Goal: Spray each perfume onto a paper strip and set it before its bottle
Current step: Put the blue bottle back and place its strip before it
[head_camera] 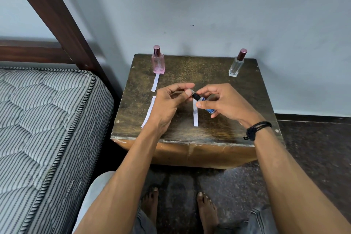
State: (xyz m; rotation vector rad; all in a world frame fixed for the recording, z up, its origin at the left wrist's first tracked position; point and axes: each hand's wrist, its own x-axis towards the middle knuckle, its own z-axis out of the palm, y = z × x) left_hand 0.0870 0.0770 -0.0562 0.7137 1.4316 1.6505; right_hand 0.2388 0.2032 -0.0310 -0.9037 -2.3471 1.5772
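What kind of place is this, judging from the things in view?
Probably a bedroom in a home: a grey striped quilted mattress with a dark wooden bed frame lies beside a small worn wooden table against a pale painted wall.

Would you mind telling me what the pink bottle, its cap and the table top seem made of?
The pink bottle looks like glossy glass, possibly hard plastic: see-through. Its cap seems metal or metallised plastic, given its sheen. The table top looks like worn, dull wood or laminate, scuffed and mottled.
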